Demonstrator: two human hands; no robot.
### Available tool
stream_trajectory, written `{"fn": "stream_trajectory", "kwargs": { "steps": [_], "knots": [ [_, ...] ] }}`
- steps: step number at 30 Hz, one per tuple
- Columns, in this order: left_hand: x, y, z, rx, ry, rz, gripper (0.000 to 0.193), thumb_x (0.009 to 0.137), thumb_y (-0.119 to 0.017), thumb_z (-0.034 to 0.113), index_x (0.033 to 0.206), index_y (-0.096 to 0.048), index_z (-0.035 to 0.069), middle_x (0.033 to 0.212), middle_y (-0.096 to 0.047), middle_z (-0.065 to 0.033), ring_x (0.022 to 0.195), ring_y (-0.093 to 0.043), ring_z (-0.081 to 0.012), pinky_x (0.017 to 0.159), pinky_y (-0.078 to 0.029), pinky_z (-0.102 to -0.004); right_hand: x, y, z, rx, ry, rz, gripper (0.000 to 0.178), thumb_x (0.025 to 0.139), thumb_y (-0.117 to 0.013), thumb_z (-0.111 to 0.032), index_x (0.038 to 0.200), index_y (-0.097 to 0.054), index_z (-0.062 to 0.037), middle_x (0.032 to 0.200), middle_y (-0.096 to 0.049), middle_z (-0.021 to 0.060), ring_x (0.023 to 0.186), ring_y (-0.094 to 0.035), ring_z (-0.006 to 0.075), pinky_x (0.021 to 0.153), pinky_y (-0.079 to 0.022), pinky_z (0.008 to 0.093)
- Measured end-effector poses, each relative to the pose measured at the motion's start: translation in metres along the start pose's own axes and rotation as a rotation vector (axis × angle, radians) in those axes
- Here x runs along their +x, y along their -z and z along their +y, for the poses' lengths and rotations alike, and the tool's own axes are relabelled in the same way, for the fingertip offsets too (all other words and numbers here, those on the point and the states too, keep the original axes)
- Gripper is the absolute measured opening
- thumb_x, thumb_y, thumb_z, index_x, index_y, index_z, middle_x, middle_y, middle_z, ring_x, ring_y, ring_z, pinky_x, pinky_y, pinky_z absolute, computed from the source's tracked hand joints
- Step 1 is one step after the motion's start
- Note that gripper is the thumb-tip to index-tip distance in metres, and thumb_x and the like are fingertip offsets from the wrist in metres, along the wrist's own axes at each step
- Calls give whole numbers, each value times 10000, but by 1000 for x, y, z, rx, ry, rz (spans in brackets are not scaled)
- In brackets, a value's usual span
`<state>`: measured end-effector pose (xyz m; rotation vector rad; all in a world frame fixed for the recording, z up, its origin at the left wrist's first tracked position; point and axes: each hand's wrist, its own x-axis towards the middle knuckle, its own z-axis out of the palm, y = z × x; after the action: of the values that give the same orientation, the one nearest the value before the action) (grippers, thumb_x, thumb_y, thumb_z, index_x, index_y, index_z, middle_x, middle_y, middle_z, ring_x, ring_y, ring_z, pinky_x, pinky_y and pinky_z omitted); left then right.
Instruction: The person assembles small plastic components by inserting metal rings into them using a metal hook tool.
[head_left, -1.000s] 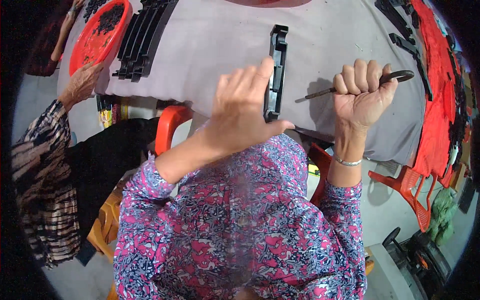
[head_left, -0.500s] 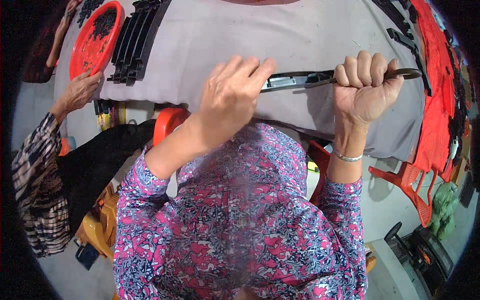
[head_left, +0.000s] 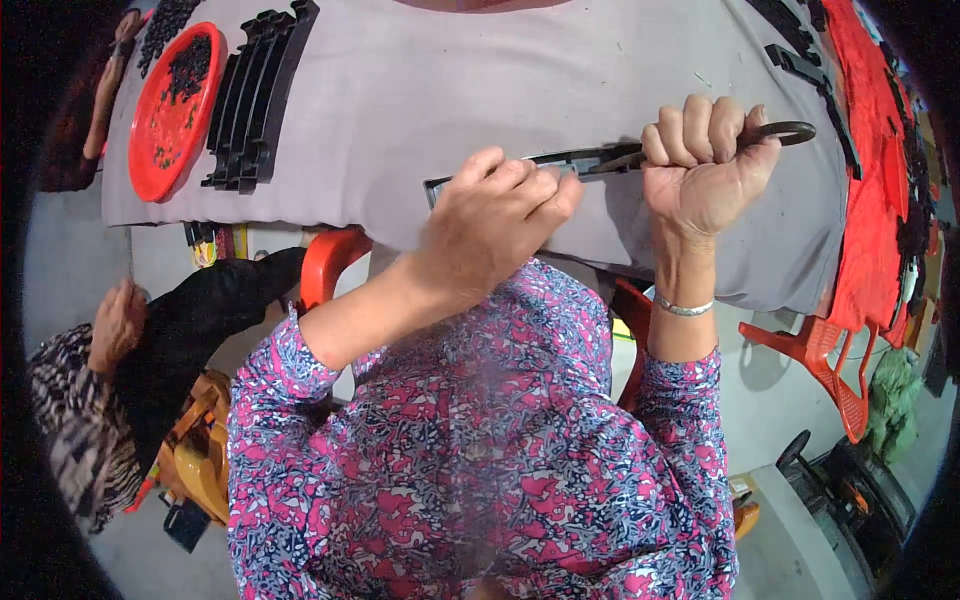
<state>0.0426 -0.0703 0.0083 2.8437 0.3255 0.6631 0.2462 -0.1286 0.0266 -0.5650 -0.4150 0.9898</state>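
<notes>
A long, narrow black part (head_left: 562, 158) with a grey insert stretches across the front of the cloth-covered table. My left hand (head_left: 500, 218) is closed over it, with its black end sticking out past the fingers on the left. On the right, my right hand (head_left: 705, 170) makes a fist round a dark strip with a rounded loop end (head_left: 796, 131), which pokes out beyond the thumb. That strip runs along the black part from my right fist toward the left hand. Just where the two join cannot be made out under the fingers.
A red oval tray (head_left: 147, 178) with small black pieces lies at the table's left, beside several stacked black strips (head_left: 262, 100). More black parts (head_left: 815, 80) and red cloth (head_left: 868, 190) line the right edge. A co-worker's hand (head_left: 118, 325) is at far left, below the table.
My left hand has moved down and right, uncovering the black part's left end. My right fist has shifted slightly left. The co-worker's hand has left the red tray, which now lies flatter.
</notes>
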Motion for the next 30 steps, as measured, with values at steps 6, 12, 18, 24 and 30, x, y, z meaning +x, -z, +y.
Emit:
{"fn": "stream_trajectory", "kwargs": {
  "steps": [6, 12, 18, 24, 30],
  "knots": [
    [-5, -21, 4, 130, 11, 146, 348, 800, -622, 137, 1148, -605, 127, 1000, -583, 21, 953, -581, -131, 906, -430, -321, -2, -3, 2, 41, -12, -8, 518, 982, -365, -464, 585, -258, -148, 528, -209, -41, 485, -143, 106, 454, -133, 291],
    [-3, -20, 5, 169, 18, 106, 344, 805, -621, 131, 1150, -616, 136, 1006, -593, 34, 938, -577, -118, 990, -412, -342, 0, 2, 7, 61, -49, -27, 529, 985, -365, -480, 587, -268, -146, 532, -212, -39, 486, -151, 107, 455, -137, 296],
    [-5, -23, 6, 160, 15, 141, 303, 796, -643, 140, 1099, -657, 138, 1018, -617, 47, 914, -589, -104, 1015, -404, -421, -1, 3, 9, 102, -43, -77, 525, 989, -358, -481, 594, -273, -147, 534, -223, -37, 486, -152, 109, 460, -141, 297],
    [-5, -24, 4, 130, -13, 202, 278, 824, -642, 143, 1099, -642, 103, 940, -596, 33, 854, -573, -113, 1015, -414, -446, -1, 0, 8, 41, -45, -102, 528, 987, -362, -489, 597, -282, -142, 535, -223, -35, 486, -153, 108, 460, -138, 297],
    [-8, -21, 5, 42, 21, 127, 354, 783, -637, 144, 1134, -666, 108, 1040, -637, 29, 919, -593, -128, 1005, -389, -447, -1, 2, 8, 65, -68, -126, 537, 973, -376, -491, 581, -264, -142, 519, -216, -32, 474, -135, 110, 450, -127, 306]
  ]
}}
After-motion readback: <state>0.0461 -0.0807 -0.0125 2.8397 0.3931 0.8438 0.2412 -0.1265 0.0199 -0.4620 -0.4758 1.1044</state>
